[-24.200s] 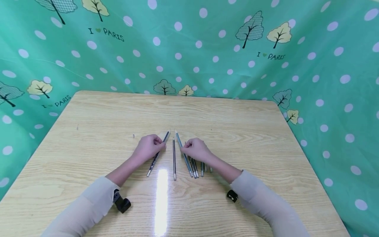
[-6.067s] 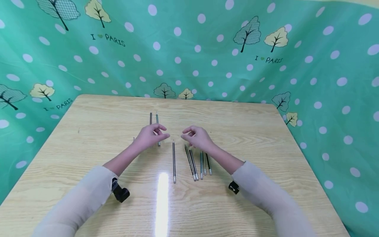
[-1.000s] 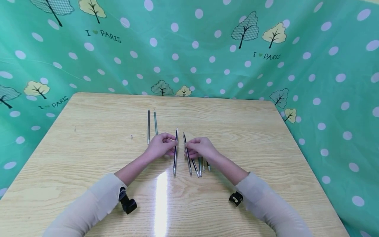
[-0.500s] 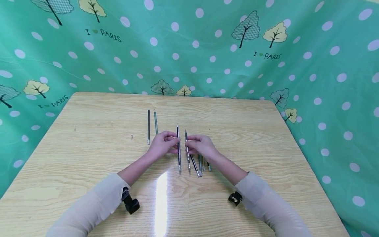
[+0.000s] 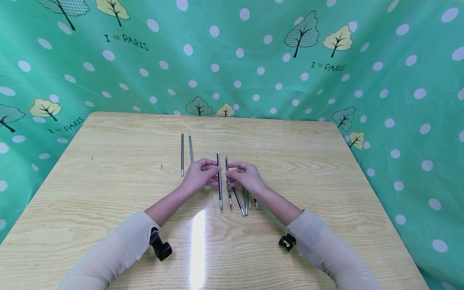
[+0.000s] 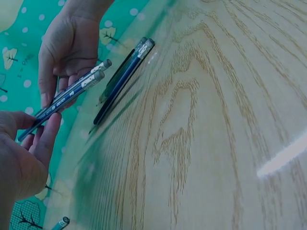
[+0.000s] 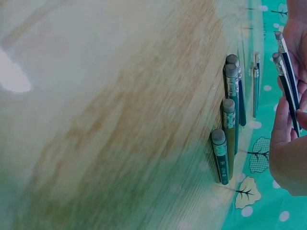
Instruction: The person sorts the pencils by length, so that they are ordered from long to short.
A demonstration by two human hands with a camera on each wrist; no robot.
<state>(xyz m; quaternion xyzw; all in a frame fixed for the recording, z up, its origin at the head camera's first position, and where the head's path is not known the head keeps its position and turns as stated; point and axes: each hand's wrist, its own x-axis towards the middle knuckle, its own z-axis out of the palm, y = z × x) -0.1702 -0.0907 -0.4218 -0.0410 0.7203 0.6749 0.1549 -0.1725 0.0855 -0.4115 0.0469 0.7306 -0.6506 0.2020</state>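
My left hand (image 5: 201,174) pinches a dark pencil (image 5: 219,190) between thumb and fingers, its point facing away from me and its eraser end towards me. Just to its right, my right hand (image 5: 248,177) pinches another dark pencil (image 5: 229,193) the same way. The two pencils stand nearly parallel with a narrow gap between them in the head view. In the left wrist view both pencils, one lettered pencil (image 6: 62,99) in front, are raised above the table, eraser ends up. Under and beside my right hand lie a dark pencil (image 5: 238,201) and a green pencil (image 5: 245,205).
A gold pencil (image 7: 230,143) and a short-looking dark pencil (image 7: 220,158) lie in the same row on the right. Farther back on the wooden table (image 5: 127,161) are a dark pencil (image 5: 182,155) and a green pencil (image 5: 190,149). A green dotted cloth (image 5: 232,60) hangs behind.
Six seconds ago both hands were empty; now each holds a dark pencil from the table. Over the last second the pencils rose slightly and straightened. Since the oldest frame, two pencils lie farther back.
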